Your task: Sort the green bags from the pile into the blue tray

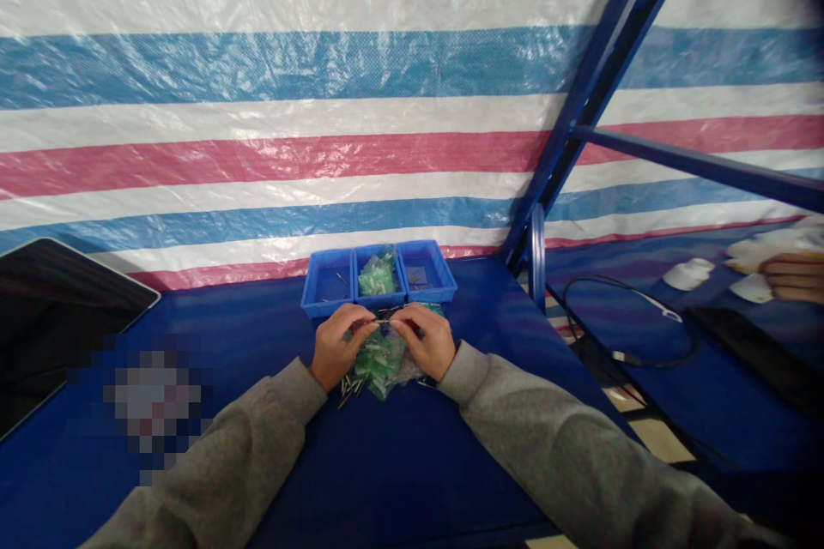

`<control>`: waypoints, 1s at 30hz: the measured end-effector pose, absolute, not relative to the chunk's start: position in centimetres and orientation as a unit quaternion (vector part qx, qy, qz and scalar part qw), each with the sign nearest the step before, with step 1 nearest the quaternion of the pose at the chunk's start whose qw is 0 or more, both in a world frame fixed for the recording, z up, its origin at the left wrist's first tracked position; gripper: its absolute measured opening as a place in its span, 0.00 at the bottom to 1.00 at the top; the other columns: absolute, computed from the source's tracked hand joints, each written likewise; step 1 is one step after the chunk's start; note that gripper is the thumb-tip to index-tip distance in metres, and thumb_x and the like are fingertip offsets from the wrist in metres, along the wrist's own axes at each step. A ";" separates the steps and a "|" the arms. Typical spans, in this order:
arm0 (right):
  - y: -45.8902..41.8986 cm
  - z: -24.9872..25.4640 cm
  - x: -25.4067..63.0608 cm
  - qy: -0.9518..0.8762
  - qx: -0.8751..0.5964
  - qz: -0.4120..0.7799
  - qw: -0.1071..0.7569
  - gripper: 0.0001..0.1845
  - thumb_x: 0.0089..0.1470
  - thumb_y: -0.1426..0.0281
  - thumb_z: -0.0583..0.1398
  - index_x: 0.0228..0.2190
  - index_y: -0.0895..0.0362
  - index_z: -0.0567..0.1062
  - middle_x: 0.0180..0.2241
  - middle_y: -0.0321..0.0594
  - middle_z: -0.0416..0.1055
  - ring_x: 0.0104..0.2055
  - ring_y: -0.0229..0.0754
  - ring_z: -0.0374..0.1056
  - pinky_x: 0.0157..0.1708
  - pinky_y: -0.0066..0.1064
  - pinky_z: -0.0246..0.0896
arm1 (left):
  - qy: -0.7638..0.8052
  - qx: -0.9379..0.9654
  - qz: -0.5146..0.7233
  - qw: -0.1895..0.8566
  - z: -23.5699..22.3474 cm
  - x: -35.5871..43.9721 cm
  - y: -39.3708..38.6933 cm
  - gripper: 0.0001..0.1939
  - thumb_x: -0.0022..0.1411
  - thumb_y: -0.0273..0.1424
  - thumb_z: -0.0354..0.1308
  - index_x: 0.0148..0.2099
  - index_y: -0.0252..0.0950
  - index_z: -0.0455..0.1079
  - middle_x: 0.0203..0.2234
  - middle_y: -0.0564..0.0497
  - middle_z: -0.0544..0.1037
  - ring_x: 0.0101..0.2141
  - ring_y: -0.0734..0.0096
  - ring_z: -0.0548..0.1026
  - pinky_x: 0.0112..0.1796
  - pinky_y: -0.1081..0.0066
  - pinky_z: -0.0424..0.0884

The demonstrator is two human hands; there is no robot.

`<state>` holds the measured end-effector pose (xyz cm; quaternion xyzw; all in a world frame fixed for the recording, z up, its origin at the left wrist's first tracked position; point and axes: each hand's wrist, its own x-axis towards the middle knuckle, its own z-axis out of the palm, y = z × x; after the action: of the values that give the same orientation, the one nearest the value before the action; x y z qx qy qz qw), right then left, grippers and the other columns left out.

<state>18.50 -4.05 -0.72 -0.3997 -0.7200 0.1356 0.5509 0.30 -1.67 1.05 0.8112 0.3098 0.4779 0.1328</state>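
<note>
My left hand and my right hand meet above the table, thumbs and fingertips pinched on the two ends of a short thin rod. It looks dark and metallic; its exact kind is too small to make out. Beneath them lies a heap of green clear plastic bags with several thin metallic sticks poking out on the left. Just behind the hands stand three joined blue bins: the left bin and right bin hold a few thin pieces, the middle bin a green plastic bag.
A dark-screened device lies at the left on the blue table, near a blurred-out patch. Blue metal posts rise at the right. Beyond them are a cable, white containers and another person's hand.
</note>
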 end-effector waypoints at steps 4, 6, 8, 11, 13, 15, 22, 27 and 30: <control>-4.0 -0.8 18.5 -0.722 -0.404 0.137 0.545 0.10 0.58 0.68 0.54 0.29 0.56 0.73 0.28 0.39 0.71 0.31 0.38 0.67 0.33 0.29 0.61 | 0.297 0.817 0.481 0.116 1.0 0.2 -1.5 0.04 0.59 0.28 0.57 0.36 0.35 0.71 0.31 0.49 0.74 0.33 0.72 0.72 0.36 0.71 0.70; -4.0 -0.8 18.6 -0.722 -0.402 0.139 0.545 0.10 0.58 0.67 0.53 0.29 0.56 0.72 0.27 0.39 0.71 0.30 0.38 0.67 0.33 0.29 0.61 | 0.289 0.819 0.482 0.118 0.9 0.2 -1.5 0.03 0.59 0.28 0.56 0.35 0.35 0.71 0.30 0.49 0.75 0.33 0.72 0.73 0.36 0.71 0.70; -3.9 -0.9 18.6 -0.723 -0.398 0.141 0.546 0.11 0.58 0.66 0.53 0.28 0.56 0.71 0.27 0.39 0.70 0.30 0.38 0.66 0.32 0.29 0.60 | 0.283 0.820 0.482 0.124 0.7 0.1 -1.5 0.03 0.59 0.27 0.56 0.34 0.35 0.71 0.29 0.49 0.75 0.33 0.72 0.73 0.35 0.72 0.70; -3.8 -1.2 18.6 -0.728 -0.395 0.144 0.542 0.11 0.58 0.66 0.54 0.27 0.56 0.70 0.25 0.38 0.69 0.28 0.37 0.65 0.31 0.28 0.59 | 0.280 0.820 0.481 0.133 0.6 0.2 -1.5 0.05 0.59 0.27 0.55 0.32 0.34 0.71 0.28 0.50 0.74 0.32 0.73 0.73 0.34 0.72 0.69; -3.8 -1.4 18.6 -0.732 -0.394 0.145 0.537 0.11 0.58 0.66 0.53 0.26 0.56 0.70 0.24 0.37 0.68 0.27 0.37 0.65 0.30 0.28 0.58 | 0.278 0.820 0.481 0.138 0.5 0.2 -1.5 0.06 0.60 0.28 0.55 0.31 0.34 0.70 0.28 0.50 0.74 0.31 0.73 0.73 0.34 0.72 0.69; -3.8 -1.5 18.6 -0.737 -0.392 0.147 0.531 0.11 0.58 0.66 0.53 0.26 0.56 0.69 0.24 0.36 0.68 0.27 0.37 0.64 0.29 0.28 0.58 | 0.275 0.820 0.480 0.144 0.6 0.2 -1.5 0.06 0.60 0.28 0.55 0.30 0.34 0.69 0.27 0.50 0.73 0.31 0.73 0.72 0.33 0.72 0.69; -4.0 -1.7 18.6 -0.746 -0.397 0.157 0.512 0.11 0.58 0.66 0.53 0.26 0.56 0.69 0.24 0.36 0.68 0.27 0.37 0.65 0.29 0.27 0.58 | 0.284 0.822 0.470 0.148 0.6 0.2 -1.6 0.10 0.61 0.30 0.53 0.28 0.34 0.68 0.27 0.49 0.72 0.30 0.74 0.71 0.32 0.73 0.68; -4.0 -1.6 18.5 -0.741 -0.403 0.153 0.515 0.11 0.58 0.66 0.53 0.27 0.56 0.70 0.24 0.36 0.69 0.27 0.37 0.66 0.29 0.27 0.59 | 0.287 0.820 0.473 0.149 0.7 0.2 -1.7 0.08 0.60 0.30 0.54 0.30 0.34 0.68 0.27 0.49 0.72 0.31 0.72 0.71 0.33 0.72 0.68; -4.0 -1.4 18.5 -0.734 -0.410 0.147 0.521 0.10 0.58 0.66 0.54 0.28 0.56 0.71 0.25 0.37 0.70 0.28 0.37 0.67 0.30 0.28 0.60 | 0.293 0.820 0.468 0.151 0.8 0.1 -1.7 0.05 0.60 0.30 0.55 0.33 0.34 0.68 0.29 0.49 0.73 0.31 0.72 0.71 0.33 0.72 0.68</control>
<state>18.45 -4.02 -1.44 -0.4099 -0.7340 0.1467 0.5214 0.12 -1.70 0.80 0.8201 0.2935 0.4677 0.1506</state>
